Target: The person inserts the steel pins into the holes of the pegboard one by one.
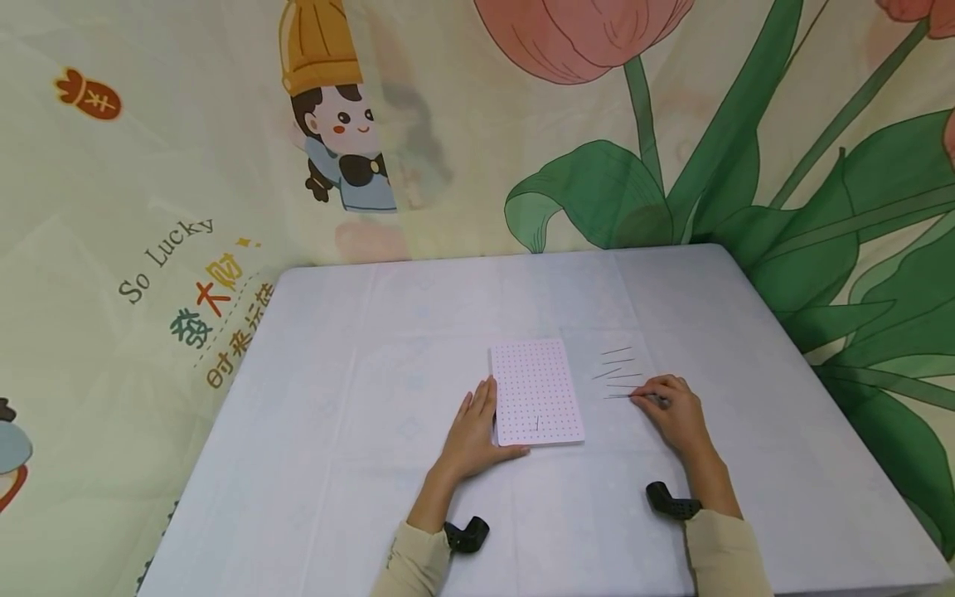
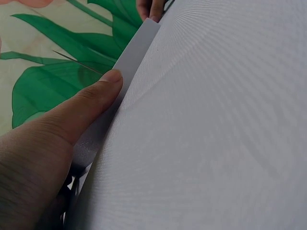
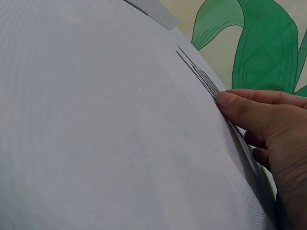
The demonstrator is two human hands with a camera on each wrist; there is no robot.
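Observation:
A white board (image 1: 533, 390) with a grid of small dots lies flat near the table's middle. My left hand (image 1: 470, 427) rests against it, straight fingers along its left edge and thumb at its near edge. One thin needle (image 1: 537, 424) stands up from the board near that edge; the left wrist view shows this needle (image 2: 79, 63) behind the thumb. To the board's right, several needles (image 1: 618, 361) lie in a loose column. My right hand (image 1: 675, 410) pinches the right end of the nearest needle (image 1: 618, 396) between thumb and index finger, low over the table.
A white cloth covers the table (image 1: 358, 356). Behind it hangs a printed backdrop (image 1: 462, 166) with tulips and a cartoon figure. Black wrist cameras (image 1: 467, 536) sit at both sleeves.

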